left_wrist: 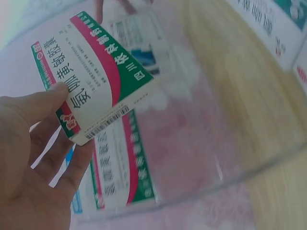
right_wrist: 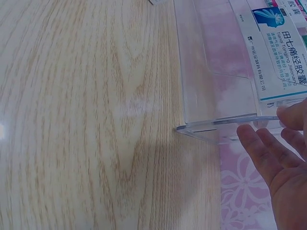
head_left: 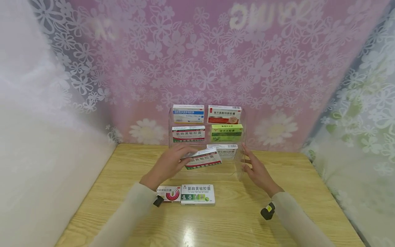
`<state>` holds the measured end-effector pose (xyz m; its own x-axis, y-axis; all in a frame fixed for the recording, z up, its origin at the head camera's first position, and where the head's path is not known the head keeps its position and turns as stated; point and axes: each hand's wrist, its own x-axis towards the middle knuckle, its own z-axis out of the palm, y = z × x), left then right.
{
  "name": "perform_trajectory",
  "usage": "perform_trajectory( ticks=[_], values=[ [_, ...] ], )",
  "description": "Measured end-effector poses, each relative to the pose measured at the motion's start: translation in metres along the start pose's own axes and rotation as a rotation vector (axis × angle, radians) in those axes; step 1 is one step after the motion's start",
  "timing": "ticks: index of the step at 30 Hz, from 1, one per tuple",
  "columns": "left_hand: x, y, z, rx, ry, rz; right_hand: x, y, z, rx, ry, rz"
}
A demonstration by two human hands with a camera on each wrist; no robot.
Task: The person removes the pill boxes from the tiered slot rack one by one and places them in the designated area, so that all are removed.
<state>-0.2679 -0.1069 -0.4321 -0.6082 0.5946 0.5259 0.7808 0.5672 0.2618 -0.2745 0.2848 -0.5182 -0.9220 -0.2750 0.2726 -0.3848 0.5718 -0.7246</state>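
Note:
My left hand (head_left: 169, 162) pinches a red, green and white medicine box (head_left: 204, 160) by its left end, tilted in front of the bottom tier of a clear display rack (head_left: 210, 175). In the left wrist view the thumb lies on the printed face and fingers are behind the box. My right hand (head_left: 258, 173) holds the rack's right side edge, thumb and fingers about the clear panel in the right wrist view. A white capsule box (right_wrist: 278, 52) stands in the bottom tier at the right, partly covered by the held box in the head view.
On the upper tiers stand a blue-white box (head_left: 188, 115), a red-white box (head_left: 224, 116), a matching red-green box (head_left: 188, 134) and a green box (head_left: 226, 133). Two boxes, one pink-ringed (head_left: 172, 194) and one green-white (head_left: 197, 195), lie on the wooden table (head_left: 240, 219). A floral curtain hangs behind.

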Motion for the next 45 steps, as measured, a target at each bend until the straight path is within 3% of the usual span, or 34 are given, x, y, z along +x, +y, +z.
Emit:
perform_trajectory(
  ticks=[5,10,14,17,23,34,40,45],
  values=[
    [0.008,0.012,0.032,-0.159,-0.193,-0.074,-0.001,0.001,0.0,-0.005,-0.003,0.01],
    [0.017,0.022,0.06,-0.36,-0.313,-0.168,0.001,0.001,-0.001,0.006,-0.009,0.018],
    [0.021,0.022,0.087,-0.454,-0.369,-0.206,0.001,0.001,-0.001,0.01,-0.016,0.015],
    [0.022,0.021,0.107,-0.475,-0.4,-0.214,0.001,0.001,-0.001,0.01,-0.018,0.02],
    [0.023,0.024,0.127,-0.522,-0.426,-0.242,0.0,-0.001,-0.003,-0.005,-0.017,0.023],
    [0.017,0.023,0.155,-0.523,-0.487,-0.251,0.0,0.002,-0.001,0.005,-0.02,0.009],
    [0.009,0.017,0.163,-0.429,-0.516,-0.22,0.0,0.003,-0.001,-0.008,-0.017,0.007],
    [0.002,0.022,0.158,-0.261,-0.557,-0.203,0.0,0.004,-0.002,-0.013,-0.009,0.01]
  ],
)
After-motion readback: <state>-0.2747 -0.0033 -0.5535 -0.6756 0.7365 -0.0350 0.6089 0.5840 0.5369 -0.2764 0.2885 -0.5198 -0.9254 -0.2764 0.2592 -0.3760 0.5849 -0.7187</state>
